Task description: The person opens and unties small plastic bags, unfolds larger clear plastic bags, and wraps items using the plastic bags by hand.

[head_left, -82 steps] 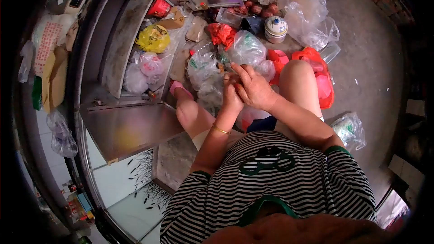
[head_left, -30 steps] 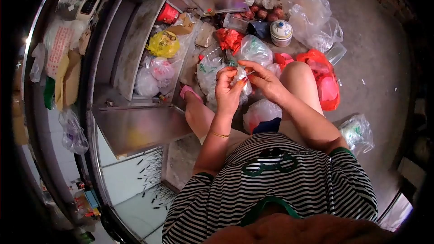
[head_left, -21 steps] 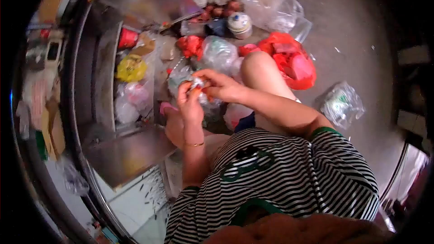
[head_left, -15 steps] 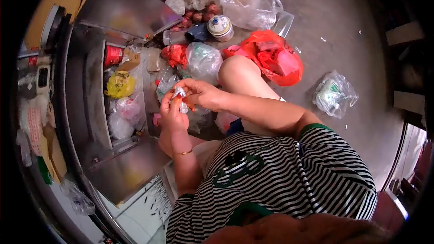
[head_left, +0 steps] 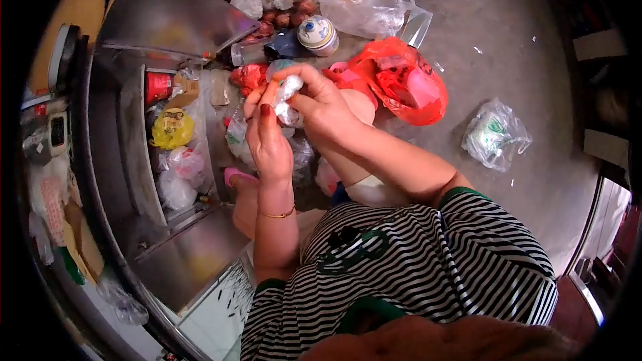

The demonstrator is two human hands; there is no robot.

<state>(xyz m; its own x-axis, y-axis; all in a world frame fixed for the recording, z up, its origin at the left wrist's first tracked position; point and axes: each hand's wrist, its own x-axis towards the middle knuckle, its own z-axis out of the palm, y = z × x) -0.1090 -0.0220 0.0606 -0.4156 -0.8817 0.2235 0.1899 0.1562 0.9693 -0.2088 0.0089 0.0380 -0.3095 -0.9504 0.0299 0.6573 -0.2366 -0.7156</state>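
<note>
A small crumpled whitish plastic bag is between my two hands, above my knees. My right hand is closed around its right side, the index finger bent over the top. From the left, my left hand pinches at the same bag with thumb and fingers close together; a thin bracelet is on that wrist. What the bag contains, if anything, cannot be made out. Just beyond the hands lie a red plastic bag and clear bags, partly covered by my fingers.
At left stands an open metal cabinet holding a yellow bag, a red container and white bags. A lidded jar, a large red bag and a clear bag sit on the floor.
Both hands have moved up and slightly right with the small bag, which appears larger and nearer to the camera. My right hand has turned, showing more of its back.
</note>
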